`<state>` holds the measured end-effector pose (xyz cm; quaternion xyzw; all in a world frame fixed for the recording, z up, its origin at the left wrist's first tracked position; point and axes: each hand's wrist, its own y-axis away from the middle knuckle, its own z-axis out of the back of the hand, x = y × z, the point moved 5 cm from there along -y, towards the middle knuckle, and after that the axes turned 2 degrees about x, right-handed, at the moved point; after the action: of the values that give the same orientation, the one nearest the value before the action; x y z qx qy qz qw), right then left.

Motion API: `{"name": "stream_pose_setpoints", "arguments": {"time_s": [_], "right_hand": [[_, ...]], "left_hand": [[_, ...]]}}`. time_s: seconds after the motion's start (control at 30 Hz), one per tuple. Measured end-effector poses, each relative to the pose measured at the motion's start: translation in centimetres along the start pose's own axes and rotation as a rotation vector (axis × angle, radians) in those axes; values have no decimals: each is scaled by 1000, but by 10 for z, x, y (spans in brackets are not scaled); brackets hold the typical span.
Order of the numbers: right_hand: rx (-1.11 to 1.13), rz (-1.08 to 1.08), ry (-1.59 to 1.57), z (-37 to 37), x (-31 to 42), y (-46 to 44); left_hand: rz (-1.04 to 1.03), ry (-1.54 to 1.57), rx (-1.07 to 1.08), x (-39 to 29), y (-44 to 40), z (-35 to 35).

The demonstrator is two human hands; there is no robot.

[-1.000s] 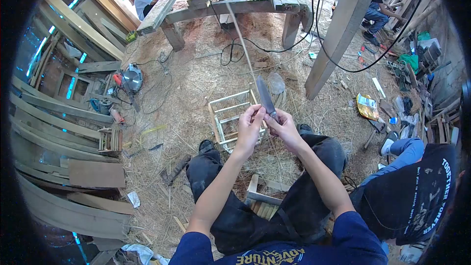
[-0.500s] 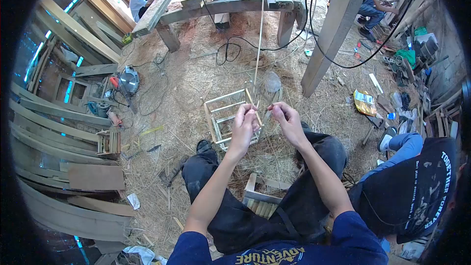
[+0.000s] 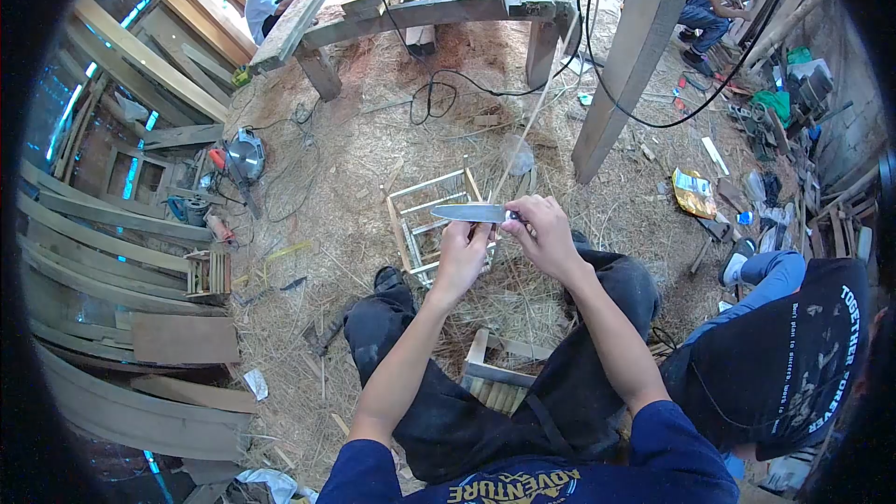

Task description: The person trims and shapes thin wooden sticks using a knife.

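My right hand [image 3: 546,241] is closed round the handle of a knife [image 3: 465,213], its blade pointing left, flat side up. My left hand [image 3: 461,257] is closed just below the blade, pinching a long thin wooden strip [image 3: 530,129] that runs up and away to the right. Whether the blade touches the strip is unclear. Past my hands a small frame of thin sticks [image 3: 422,189] stands on the shavings, partly hidden by my left hand. Between my legs lies a small slatted wooden piece [image 3: 499,390].
A wooden workbench [image 3: 411,21] stands ahead, with a post [image 3: 635,65] right of it. A circular saw [image 3: 245,157] and cables lie on the floor at left. One person [image 3: 775,364] sits close on my right; others are farther back. A yellow packet [image 3: 694,194] lies at right.
The knife has turned so its blade now shows broadside above my left hand. The strip's far end has swung to the right. My right hand has rotated slightly.
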<state>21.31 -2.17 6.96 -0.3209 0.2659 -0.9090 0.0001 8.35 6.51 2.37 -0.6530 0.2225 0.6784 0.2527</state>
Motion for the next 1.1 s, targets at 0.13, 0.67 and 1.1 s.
{"name": "stream_pose_setpoints", "arguments": {"time_s": [0.13,0.67,1.1], "right_hand": [[60,12,29,-1,-1,0],[30,109,89,3,2,-3],[17,150,132,8,0,0]], "left_hand": [[-44,14,-6,-5,2,-1],[22,108,-49,-8,6,-2],[133,295,46,-1,14,-4]]}}
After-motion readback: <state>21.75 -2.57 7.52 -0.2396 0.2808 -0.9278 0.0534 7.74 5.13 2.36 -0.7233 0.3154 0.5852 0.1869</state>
